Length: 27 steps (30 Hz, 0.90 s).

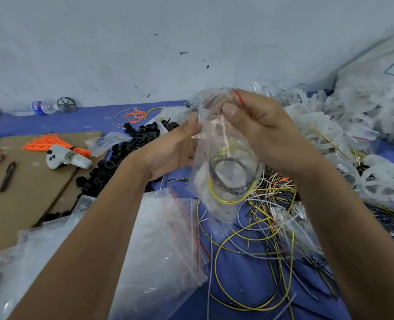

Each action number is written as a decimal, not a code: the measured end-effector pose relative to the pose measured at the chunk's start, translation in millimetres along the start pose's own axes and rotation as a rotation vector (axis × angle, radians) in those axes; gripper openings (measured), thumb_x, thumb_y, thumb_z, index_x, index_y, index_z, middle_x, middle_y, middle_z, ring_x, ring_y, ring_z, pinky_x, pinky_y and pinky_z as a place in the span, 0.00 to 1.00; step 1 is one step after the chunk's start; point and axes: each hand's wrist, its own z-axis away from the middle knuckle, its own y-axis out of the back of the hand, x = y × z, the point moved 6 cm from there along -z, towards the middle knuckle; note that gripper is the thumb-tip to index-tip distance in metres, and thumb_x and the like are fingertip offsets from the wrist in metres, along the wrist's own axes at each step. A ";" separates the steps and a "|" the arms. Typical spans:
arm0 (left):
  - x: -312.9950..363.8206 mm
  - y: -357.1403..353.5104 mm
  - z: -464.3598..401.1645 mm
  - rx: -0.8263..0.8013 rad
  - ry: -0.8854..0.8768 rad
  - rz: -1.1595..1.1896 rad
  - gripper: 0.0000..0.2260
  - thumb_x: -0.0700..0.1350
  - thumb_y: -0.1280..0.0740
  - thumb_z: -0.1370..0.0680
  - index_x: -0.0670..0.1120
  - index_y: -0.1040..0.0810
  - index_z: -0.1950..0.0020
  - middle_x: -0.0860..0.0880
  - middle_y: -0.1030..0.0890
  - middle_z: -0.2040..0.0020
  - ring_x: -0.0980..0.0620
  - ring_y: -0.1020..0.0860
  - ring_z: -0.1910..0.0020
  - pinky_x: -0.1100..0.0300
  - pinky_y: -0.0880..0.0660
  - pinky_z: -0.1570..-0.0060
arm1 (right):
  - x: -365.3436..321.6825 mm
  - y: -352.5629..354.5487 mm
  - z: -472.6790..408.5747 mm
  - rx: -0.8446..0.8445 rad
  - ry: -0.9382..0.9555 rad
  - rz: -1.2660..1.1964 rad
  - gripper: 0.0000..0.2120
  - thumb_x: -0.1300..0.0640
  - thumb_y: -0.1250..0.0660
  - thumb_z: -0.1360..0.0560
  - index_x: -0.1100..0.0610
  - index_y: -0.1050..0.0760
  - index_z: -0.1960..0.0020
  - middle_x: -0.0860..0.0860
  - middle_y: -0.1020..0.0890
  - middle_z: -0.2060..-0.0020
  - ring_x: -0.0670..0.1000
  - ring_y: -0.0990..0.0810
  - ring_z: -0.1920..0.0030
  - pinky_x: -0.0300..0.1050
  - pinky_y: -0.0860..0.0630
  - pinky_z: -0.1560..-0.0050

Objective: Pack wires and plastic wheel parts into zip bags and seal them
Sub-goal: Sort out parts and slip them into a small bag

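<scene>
Zip bag (223,158) upright between both hands, mouth apparently up, coiled wires (231,181) inside

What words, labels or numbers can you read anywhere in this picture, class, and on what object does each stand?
None is legible.
Water bottle: blue label, print too blurred to read.
White sack: blue outlined mark, cut off at the frame edge, unreadable.

Zip bag (223,144) w/ coiled wires (231,181), upright, mouth up.
Clear, red zip strip at top; loose wires (260,227) below it, black wheel parts (122,155) to its left.
</scene>
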 end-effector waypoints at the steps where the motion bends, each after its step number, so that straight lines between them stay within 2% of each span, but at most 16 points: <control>1: -2.5 -4.4 4.7 -0.037 0.006 0.019 0.48 0.70 0.22 0.37 0.45 0.28 0.24 0.40 0.22 0.30 0.40 0.24 0.30 0.40 0.28 0.31 | 2.8 2.5 -3.6 0.014 -0.026 -0.051 0.10 0.62 0.40 0.16 0.61 0.20 0.47 0.56 0.17 0.48 0.57 0.20 0.46 0.48 0.26 0.44; 2: -7.4 -6.8 8.2 -0.023 0.015 0.013 0.42 0.67 0.20 0.37 0.48 0.23 0.29 0.44 0.18 0.35 0.44 0.19 0.36 0.43 0.23 0.36 | 7.6 3.3 -5.9 0.031 -0.059 -0.087 0.09 0.62 0.38 0.17 0.63 0.20 0.47 0.58 0.17 0.47 0.56 0.19 0.47 0.48 0.25 0.45; 4: -22.5 -8.7 13.0 0.084 0.048 -0.006 0.25 0.57 0.19 0.34 0.50 0.17 0.41 0.50 0.13 0.47 0.52 0.15 0.49 0.53 0.17 0.50 | 21.5 4.3 -5.6 0.090 -0.122 -0.061 0.05 0.62 0.33 0.20 0.62 0.18 0.49 0.56 0.15 0.52 0.51 0.19 0.53 0.49 0.24 0.50; 6: -42.8 -4.5 15.5 0.221 0.073 -0.040 0.16 0.51 0.22 0.31 0.48 0.16 0.46 0.49 0.13 0.51 0.54 0.14 0.54 0.58 0.18 0.60 | 38.5 4.6 2.8 0.189 -0.194 0.077 0.03 0.64 0.29 0.23 0.57 0.18 0.51 0.50 0.16 0.57 0.45 0.20 0.56 0.46 0.25 0.53; 9: -66.6 4.5 19.6 0.368 0.078 0.065 0.05 0.43 0.24 0.29 0.49 0.15 0.55 0.45 0.14 0.55 0.49 0.15 0.58 0.54 0.19 0.59 | 60.4 0.2 29.2 0.328 -0.324 0.238 0.10 0.61 0.28 0.25 0.54 0.19 0.44 0.47 0.18 0.52 0.47 0.19 0.50 0.49 0.20 0.48; 11: -80.5 11.1 22.5 0.451 0.132 0.150 0.05 0.39 0.27 0.25 0.49 0.16 0.58 0.45 0.16 0.59 0.48 0.17 0.65 0.55 0.20 0.63 | 65.2 -10.0 46.0 0.372 -0.331 0.282 0.14 0.58 0.29 0.23 0.52 0.23 0.38 0.48 0.20 0.48 0.46 0.20 0.47 0.47 0.20 0.47; 12: -87.0 13.4 24.1 0.502 0.188 0.168 0.06 0.39 0.30 0.23 0.48 0.17 0.58 0.44 0.17 0.59 0.48 0.18 0.66 0.57 0.22 0.65 | 67.8 -16.7 53.7 0.377 -0.334 0.261 0.15 0.57 0.30 0.23 0.51 0.25 0.36 0.47 0.21 0.47 0.44 0.20 0.47 0.43 0.20 0.48; 13: -92.7 13.9 25.6 0.548 0.240 0.197 0.04 0.39 0.33 0.22 0.46 0.19 0.55 0.43 0.19 0.58 0.46 0.19 0.66 0.58 0.22 0.64 | 71.5 -22.9 60.7 0.377 -0.352 0.222 0.16 0.56 0.30 0.22 0.50 0.27 0.35 0.46 0.21 0.47 0.42 0.20 0.48 0.37 0.21 0.51; 15: -99.5 9.9 28.2 0.602 0.328 0.313 0.06 0.40 0.36 0.21 0.42 0.22 0.47 0.38 0.20 0.53 0.42 0.20 0.59 0.54 0.21 0.56 | 83.9 -32.7 72.3 0.344 -0.450 0.160 0.15 0.53 0.31 0.21 0.47 0.28 0.37 0.45 0.20 0.49 0.40 0.20 0.51 0.31 0.24 0.54; 16: -101.3 6.8 28.8 0.602 0.366 0.373 0.07 0.40 0.37 0.21 0.40 0.22 0.46 0.38 0.20 0.52 0.41 0.20 0.57 0.52 0.21 0.54 | 92.3 -36.3 77.0 0.298 -0.527 0.119 0.14 0.49 0.32 0.21 0.46 0.29 0.37 0.45 0.19 0.51 0.40 0.19 0.52 0.33 0.23 0.53; 19: -106.4 -0.8 31.8 0.530 0.461 0.445 0.07 0.42 0.36 0.22 0.40 0.23 0.47 0.40 0.23 0.54 0.42 0.23 0.61 0.52 0.23 0.57 | 111.7 -43.2 88.3 0.158 -0.707 -0.079 0.17 0.41 0.34 0.21 0.46 0.28 0.35 0.49 0.16 0.52 0.48 0.16 0.52 0.56 0.20 0.44; 20: -108.3 -1.6 32.8 0.504 0.472 0.458 0.06 0.43 0.35 0.22 0.41 0.22 0.49 0.41 0.23 0.56 0.43 0.23 0.62 0.53 0.22 0.58 | 114.3 -42.6 90.3 0.141 -0.706 -0.090 0.18 0.41 0.35 0.21 0.45 0.28 0.34 0.49 0.16 0.52 0.48 0.16 0.51 0.58 0.20 0.44; 22: -109.3 -1.3 34.7 0.461 0.428 0.469 0.07 0.44 0.32 0.23 0.41 0.19 0.55 0.42 0.20 0.60 0.43 0.20 0.65 0.56 0.20 0.61 | 116.3 -40.5 93.1 0.115 -0.681 -0.035 0.18 0.40 0.37 0.21 0.43 0.29 0.33 0.46 0.18 0.50 0.46 0.17 0.52 0.53 0.19 0.46; 24: -106.6 1.8 35.4 0.438 0.302 0.487 0.07 0.46 0.28 0.26 0.42 0.15 0.57 0.42 0.16 0.59 0.44 0.17 0.63 0.56 0.19 0.61 | 119.9 -40.1 95.9 0.080 -0.681 0.031 0.20 0.39 0.38 0.21 0.42 0.31 0.30 0.44 0.20 0.50 0.40 0.19 0.54 0.46 0.21 0.51; 27: -101.5 13.1 38.3 0.423 0.036 0.528 0.09 0.48 0.26 0.26 0.44 0.17 0.50 0.43 0.14 0.54 0.45 0.14 0.56 0.55 0.18 0.58 | 126.7 -41.7 100.6 0.095 -0.718 -0.014 0.18 0.43 0.36 0.20 0.45 0.28 0.32 0.44 0.19 0.57 0.36 0.21 0.63 0.38 0.28 0.59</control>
